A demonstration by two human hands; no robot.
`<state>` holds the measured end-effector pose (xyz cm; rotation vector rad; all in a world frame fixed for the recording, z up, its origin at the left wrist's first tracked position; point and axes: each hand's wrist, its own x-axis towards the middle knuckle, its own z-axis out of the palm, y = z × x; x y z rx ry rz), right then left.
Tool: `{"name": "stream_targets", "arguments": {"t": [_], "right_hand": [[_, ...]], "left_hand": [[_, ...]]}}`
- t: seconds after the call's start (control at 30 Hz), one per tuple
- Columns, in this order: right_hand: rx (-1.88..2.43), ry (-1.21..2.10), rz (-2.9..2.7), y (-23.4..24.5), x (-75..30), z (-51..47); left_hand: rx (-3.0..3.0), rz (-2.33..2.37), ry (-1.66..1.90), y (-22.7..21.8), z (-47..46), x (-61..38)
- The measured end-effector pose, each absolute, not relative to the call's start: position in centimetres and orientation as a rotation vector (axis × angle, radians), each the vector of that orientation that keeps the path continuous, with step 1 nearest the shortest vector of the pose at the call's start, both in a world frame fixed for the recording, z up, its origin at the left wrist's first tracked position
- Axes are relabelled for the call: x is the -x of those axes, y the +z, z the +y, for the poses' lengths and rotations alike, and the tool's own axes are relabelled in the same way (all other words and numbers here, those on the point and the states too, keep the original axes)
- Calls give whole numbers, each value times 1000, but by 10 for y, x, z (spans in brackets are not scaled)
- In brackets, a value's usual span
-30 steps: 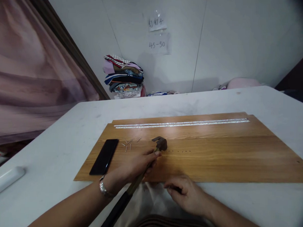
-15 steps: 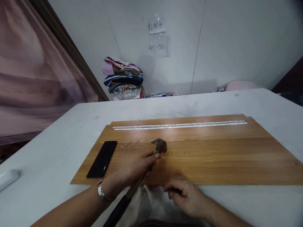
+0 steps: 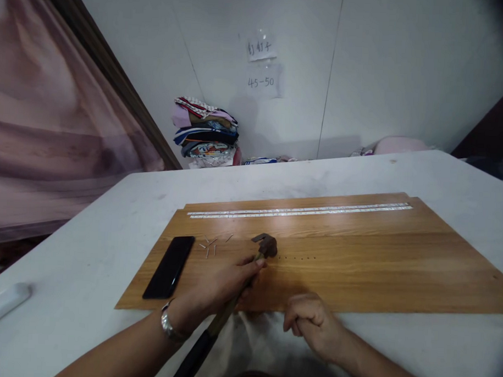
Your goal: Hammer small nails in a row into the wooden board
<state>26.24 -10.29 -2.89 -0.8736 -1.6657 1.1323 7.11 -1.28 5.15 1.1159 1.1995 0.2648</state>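
My left hand (image 3: 242, 276) is wrapped around the upper handle of a claw hammer (image 3: 267, 246), close below its rusty head. The handle slants down toward me and ends in a black grip. The head is over a wooden board (image 3: 356, 274), at the left end of a short row of dark nail heads (image 3: 302, 259). Curled into a loose fist, my right hand (image 3: 310, 322) is at the board's near edge, with nothing visible in it. Several loose nails (image 3: 209, 246) lie on the board left of the hammer.
A black phone (image 3: 169, 268) lies on the board's left part. Two white strips with markings (image 3: 300, 211) run along its far side. The board rests on a white table (image 3: 88, 249). Folded clothes (image 3: 206, 133) are stacked at the back, and a white object (image 3: 6, 305) lies at the left.
My right hand has moved slightly right, and its fingers have curled in more tightly. My left hand still grips the hammer in the same place. The view has tilted up slightly.
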Motion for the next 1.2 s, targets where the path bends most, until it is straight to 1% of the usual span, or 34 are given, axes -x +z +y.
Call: {"name": "stream_targets", "arguments": {"t": [0.2,0.43,0.67,1.2], "right_hand": [[887,1166,-1666,-27,-263,-99],[901,1213,-1702,-28,-265,-100],[1031,1146,-1800,-16,-264,-100],[1045,1099,-1860,-18,-261,-100]], "left_hand": [[-1124,1197,232,43,-12,-67],[-1126,1160,229,47,-13,-70],[-1149,1176,230,50,-14,-71],[-1148,1152,278,49,-13,-72]]}}
